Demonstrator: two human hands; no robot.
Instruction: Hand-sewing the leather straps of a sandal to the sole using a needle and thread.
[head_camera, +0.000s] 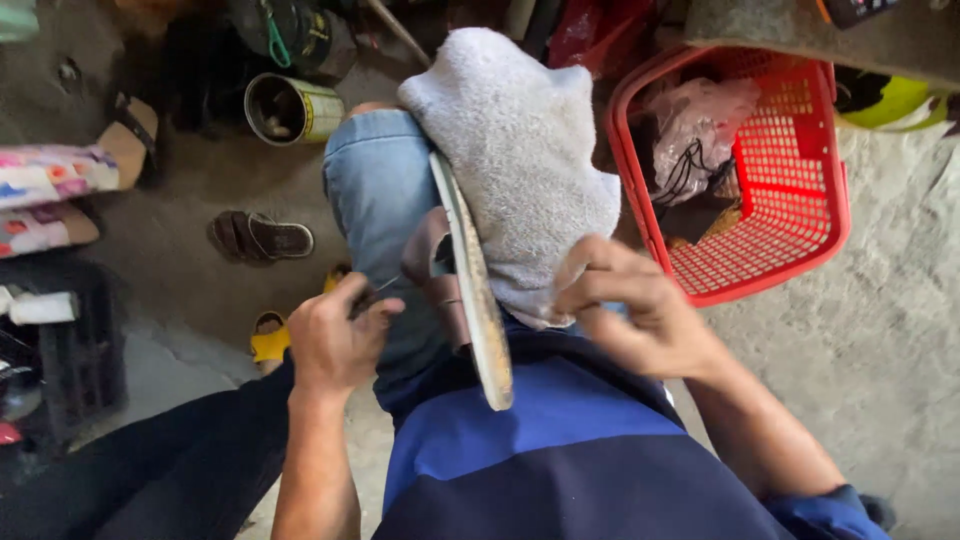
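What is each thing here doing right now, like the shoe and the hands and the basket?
Sandal: propped on edge across the knee, sole facing the towel.
Grey towel: draped over the knee, behind the sandal.
Left hand: closed on a thin metal tool, tip at the sandal.
Right hand: fingers curled, pinched shut beside the sandal; what it holds is hidden.
Red basket: open, holding bags.
Tin can: lying on its side.
Brown sandal: flat on the floor.

a sandal stands on edge on the knee against a grey towel. the left hand pinches a thin needle at its 9 o'clock side; the right hand curls at 3 o'clock, with a red basket beyond it at 2 o'clock.
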